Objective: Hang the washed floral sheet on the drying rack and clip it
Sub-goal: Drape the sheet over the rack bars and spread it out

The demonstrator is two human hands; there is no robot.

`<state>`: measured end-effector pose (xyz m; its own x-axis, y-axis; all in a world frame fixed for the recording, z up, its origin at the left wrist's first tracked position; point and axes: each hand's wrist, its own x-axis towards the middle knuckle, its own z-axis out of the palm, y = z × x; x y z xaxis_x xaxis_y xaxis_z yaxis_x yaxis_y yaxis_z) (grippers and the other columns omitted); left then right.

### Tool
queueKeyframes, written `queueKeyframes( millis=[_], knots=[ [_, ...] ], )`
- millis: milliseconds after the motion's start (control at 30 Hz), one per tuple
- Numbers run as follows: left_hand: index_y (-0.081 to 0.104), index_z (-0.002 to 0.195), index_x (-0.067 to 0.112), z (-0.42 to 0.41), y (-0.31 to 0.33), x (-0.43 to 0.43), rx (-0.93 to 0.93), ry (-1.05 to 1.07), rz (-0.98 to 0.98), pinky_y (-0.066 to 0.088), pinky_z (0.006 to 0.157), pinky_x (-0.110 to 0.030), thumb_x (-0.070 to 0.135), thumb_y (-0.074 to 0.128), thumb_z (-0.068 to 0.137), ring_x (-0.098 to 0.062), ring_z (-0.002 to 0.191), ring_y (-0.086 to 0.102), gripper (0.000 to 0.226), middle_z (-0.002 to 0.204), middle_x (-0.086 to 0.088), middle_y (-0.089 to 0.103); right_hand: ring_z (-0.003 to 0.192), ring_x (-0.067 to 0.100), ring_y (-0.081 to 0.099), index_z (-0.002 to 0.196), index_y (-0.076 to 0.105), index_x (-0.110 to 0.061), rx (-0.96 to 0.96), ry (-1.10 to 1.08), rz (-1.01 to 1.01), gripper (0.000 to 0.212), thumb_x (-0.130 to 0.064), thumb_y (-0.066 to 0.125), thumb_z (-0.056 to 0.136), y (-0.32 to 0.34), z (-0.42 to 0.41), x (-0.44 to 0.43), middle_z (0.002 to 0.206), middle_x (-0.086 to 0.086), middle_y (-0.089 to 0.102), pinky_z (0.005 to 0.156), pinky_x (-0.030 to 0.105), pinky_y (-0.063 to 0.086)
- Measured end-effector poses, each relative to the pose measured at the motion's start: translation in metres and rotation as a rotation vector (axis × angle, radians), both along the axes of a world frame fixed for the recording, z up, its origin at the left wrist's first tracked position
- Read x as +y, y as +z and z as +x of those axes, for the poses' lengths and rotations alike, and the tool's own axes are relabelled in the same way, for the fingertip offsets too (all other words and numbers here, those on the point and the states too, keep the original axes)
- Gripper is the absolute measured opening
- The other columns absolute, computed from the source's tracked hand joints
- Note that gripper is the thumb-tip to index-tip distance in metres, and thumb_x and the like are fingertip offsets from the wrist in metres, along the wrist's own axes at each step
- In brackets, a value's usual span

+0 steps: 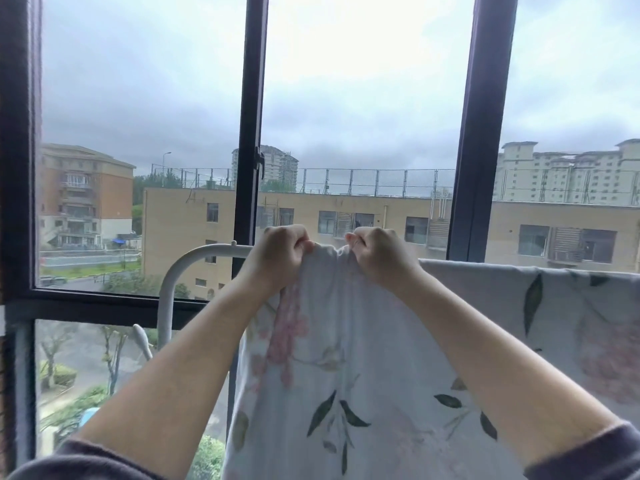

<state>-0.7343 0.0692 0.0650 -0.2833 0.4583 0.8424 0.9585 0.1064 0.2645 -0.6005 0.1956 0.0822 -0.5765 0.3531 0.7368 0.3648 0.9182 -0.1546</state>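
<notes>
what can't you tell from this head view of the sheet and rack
Head view:
- Left hand and right hand: fingertips are buried in the bunched white floral sheet, so whether either holds a clip is hidden.
- White metal drying rack: the top bar right of the hands is hidden under the sheet.
- Sheet's lower end: cut off by the bottom edge.

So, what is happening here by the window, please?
A person is hanging a floral sheet on a white drying rack in front of a window. The left hand and the right hand are close together, and each grips the bunched top edge of the sheet at about the height of the rack's top bar. To the right, the sheet lies spread over the bar. To the left, the bar is bare. No clip shows on the sheet.
</notes>
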Motion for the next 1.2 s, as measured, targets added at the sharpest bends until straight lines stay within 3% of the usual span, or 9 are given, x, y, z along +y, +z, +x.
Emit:
queueKeyframes(
  millis=[200, 333, 433, 533, 633, 767, 900, 1100, 1200],
  knots=[
    [0.053, 0.089, 0.003, 0.001, 0.008, -0.001, -0.242, 0.141, 0.276, 0.024, 0.057, -0.021, 0.007, 0.04, 0.098, -0.018, 0.073, 0.044, 0.017, 0.08, -0.007, 0.051, 0.072, 0.02, 0.054, 0.085, 0.06, -0.019, -0.13, -0.049, -0.049, 0.038, -0.046, 0.036, 0.098, 0.005, 0.043, 0.024, 0.076, -0.001, 0.062, 0.053, 0.025, 0.033],
    [0.053, 0.102, 0.001, 0.002, 0.016, 0.003, -0.459, 0.171, 0.355, 0.024, 0.061, -0.016, 0.008, 0.038, 0.099, -0.016, 0.082, 0.043, 0.018, 0.09, -0.005, 0.053, 0.074, 0.02, 0.055, 0.066, 0.053, -0.021, -0.112, -0.039, -0.058, 0.036, -0.038, 0.046, 0.097, 0.0, 0.052, 0.038, 0.066, -0.008, 0.055, 0.057, 0.029, 0.034],
    [0.053, 0.1, 0.011, 0.006, 0.011, 0.006, -0.33, 0.069, 0.14, 0.028, 0.055, -0.018, 0.017, 0.045, 0.098, -0.013, 0.079, 0.051, 0.011, 0.095, 0.001, 0.063, 0.075, 0.023, 0.054, 0.061, 0.05, -0.019, -0.025, -0.075, -0.023, 0.039, -0.034, 0.048, 0.096, -0.004, 0.046, 0.038, 0.07, -0.001, 0.059, 0.057, 0.029, 0.03],
    [0.055, 0.116, 0.028, 0.006, 0.005, 0.005, -0.134, 0.054, -0.205, 0.042, 0.069, -0.024, 0.05, 0.044, 0.094, -0.01, 0.086, 0.057, 0.033, 0.1, 0.012, 0.062, 0.076, 0.025, 0.058, 0.075, 0.065, -0.016, 0.023, -0.072, -0.007, 0.031, -0.033, 0.048, 0.096, -0.006, 0.039, 0.036, 0.075, 0.002, 0.065, 0.058, 0.028, 0.033],
    [0.063, 0.11, 0.035, 0.007, 0.003, 0.004, -0.031, 0.078, -0.249, 0.043, 0.083, -0.03, 0.065, 0.045, 0.085, -0.008, 0.096, 0.061, 0.043, 0.107, 0.013, 0.067, 0.071, 0.024, 0.058, 0.081, 0.069, -0.018, 0.061, -0.029, 0.035, 0.027, -0.032, 0.05, 0.094, -0.005, 0.024, 0.024, 0.077, 0.003, 0.069, 0.059, 0.028, 0.038],
    [0.071, 0.094, 0.031, 0.011, -0.001, 0.006, -0.012, 0.147, -0.145, 0.042, 0.085, -0.033, 0.056, 0.056, 0.085, -0.015, 0.097, 0.062, 0.031, 0.098, 0.008, 0.071, 0.071, 0.025, 0.062, 0.074, 0.068, -0.022, 0.101, 0.102, 0.023, 0.026, -0.031, 0.051, 0.092, 0.0, 0.0, 0.004, 0.072, 0.002, 0.068, 0.063, 0.032, 0.049],
    [0.073, 0.082, 0.023, 0.002, 0.002, 0.002, -0.14, 0.044, -0.06, 0.05, 0.079, -0.035, 0.034, 0.064, 0.087, -0.021, 0.086, 0.065, 0.014, 0.083, 0.002, 0.072, 0.069, 0.025, 0.059, 0.05, 0.046, -0.03, 0.087, 0.133, -0.045, 0.041, -0.032, 0.051, 0.09, -0.002, -0.006, 0.003, 0.057, -0.008, 0.051, 0.066, 0.038, 0.051],
    [0.055, 0.08, 0.006, -0.003, 0.004, -0.001, -0.181, 0.14, 0.085, 0.034, 0.065, -0.027, 0.008, 0.048, 0.095, -0.021, 0.076, 0.051, 0.016, 0.085, -0.013, 0.063, 0.059, 0.012, 0.05, 0.061, 0.047, -0.022, -0.049, 0.028, -0.043, 0.043, -0.045, 0.04, 0.097, 0.0, 0.028, 0.011, 0.059, -0.008, 0.052, 0.049, 0.025, 0.028],
    [0.051, 0.085, 0.008, 0.001, 0.005, 0.0, -0.22, 0.159, 0.172, 0.031, 0.065, -0.026, 0.006, 0.041, 0.097, -0.02, 0.076, 0.046, 0.016, 0.086, -0.014, 0.058, 0.064, 0.009, 0.053, 0.07, 0.055, -0.026, -0.167, -0.011, -0.089, 0.039, -0.049, 0.038, 0.097, 0.003, 0.053, 0.024, 0.067, -0.009, 0.057, 0.051, 0.024, 0.032]
  ],
)
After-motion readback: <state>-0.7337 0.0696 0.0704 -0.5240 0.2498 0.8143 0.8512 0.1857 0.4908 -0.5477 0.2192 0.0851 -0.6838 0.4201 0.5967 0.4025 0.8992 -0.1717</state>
